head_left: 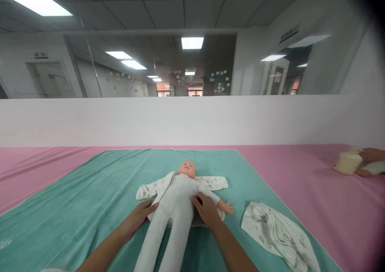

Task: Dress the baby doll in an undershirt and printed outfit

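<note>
A baby doll [176, 208] with a white cloth body lies on its back on a teal towel [90, 199], head away from me. An open white printed jacket [210, 182] is spread under its torso. My left hand [141, 216] rests at the doll's left side, fingers on the jacket's edge by the hip. My right hand [206, 210] presses on the doll's other side near the waist, fingers curled over the cloth. The doll's bare arm sticks out to the right of my right hand.
A crumpled white printed garment [276, 234] lies on the towel to the right. The towel covers a pink sheet [315, 183]. At the far right edge another doll with a cream garment [350, 161] lies on the pink sheet. A white partition wall [192, 119] runs behind.
</note>
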`<state>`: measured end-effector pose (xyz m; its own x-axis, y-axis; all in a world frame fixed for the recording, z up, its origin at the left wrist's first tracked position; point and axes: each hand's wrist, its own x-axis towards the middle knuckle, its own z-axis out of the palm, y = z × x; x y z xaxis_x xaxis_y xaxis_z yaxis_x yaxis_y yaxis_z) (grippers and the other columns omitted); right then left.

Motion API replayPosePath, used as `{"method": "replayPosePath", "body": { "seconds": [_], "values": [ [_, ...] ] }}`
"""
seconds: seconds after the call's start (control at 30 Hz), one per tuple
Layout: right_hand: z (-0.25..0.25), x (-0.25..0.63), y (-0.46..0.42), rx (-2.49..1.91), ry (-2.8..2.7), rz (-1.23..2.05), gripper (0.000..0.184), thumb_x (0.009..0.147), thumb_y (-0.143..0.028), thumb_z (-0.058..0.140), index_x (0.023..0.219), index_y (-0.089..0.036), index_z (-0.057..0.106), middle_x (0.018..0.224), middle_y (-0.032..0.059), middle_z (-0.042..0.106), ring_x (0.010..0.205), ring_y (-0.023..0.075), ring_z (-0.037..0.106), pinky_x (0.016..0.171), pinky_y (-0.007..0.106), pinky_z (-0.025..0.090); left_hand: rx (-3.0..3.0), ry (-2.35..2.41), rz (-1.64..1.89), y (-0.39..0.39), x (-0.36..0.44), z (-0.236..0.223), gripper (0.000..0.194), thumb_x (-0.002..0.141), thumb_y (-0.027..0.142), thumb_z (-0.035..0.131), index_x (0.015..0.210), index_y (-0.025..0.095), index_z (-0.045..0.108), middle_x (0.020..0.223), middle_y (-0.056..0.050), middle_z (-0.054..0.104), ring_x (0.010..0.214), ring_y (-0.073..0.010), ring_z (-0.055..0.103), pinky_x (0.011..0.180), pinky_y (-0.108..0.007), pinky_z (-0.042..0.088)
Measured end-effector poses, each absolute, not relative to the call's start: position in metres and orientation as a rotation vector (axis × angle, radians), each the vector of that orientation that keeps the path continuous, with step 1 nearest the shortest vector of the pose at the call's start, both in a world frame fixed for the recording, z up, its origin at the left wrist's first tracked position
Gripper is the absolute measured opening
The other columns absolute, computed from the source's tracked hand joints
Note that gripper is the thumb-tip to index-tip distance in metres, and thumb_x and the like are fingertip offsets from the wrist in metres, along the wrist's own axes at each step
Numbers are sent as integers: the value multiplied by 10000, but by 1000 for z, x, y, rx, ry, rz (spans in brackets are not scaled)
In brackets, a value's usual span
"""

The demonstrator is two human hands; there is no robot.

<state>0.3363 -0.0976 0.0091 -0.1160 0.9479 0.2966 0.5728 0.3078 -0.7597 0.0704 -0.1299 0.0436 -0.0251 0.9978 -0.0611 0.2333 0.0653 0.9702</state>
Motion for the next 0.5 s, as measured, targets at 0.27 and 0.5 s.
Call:
{"method": "replayPosePath", "body": {
  "seconds": [0.27,0.5],
  "values": [
    [-3,324,-96,-1109,-1555,1083,376,765,-493,521,1005,-214,440,1023,65,574,939,216,552,794,333,440,1558,1796,1319,-161,89,43,308,750,501,518,678,204,477,629,26,461,628,-160,434,622,-259,358],
    [-6,320,-97,-1022,-1440,1227,645,777,-495,507,1332,-261,276,1372,68,376,1212,228,414,947,372,386,1898,1559,1370,-207,139,34,137,790,324,518,692,231,542,828,-47,555,808,-213,493,791,-297,379]
  ]
}}
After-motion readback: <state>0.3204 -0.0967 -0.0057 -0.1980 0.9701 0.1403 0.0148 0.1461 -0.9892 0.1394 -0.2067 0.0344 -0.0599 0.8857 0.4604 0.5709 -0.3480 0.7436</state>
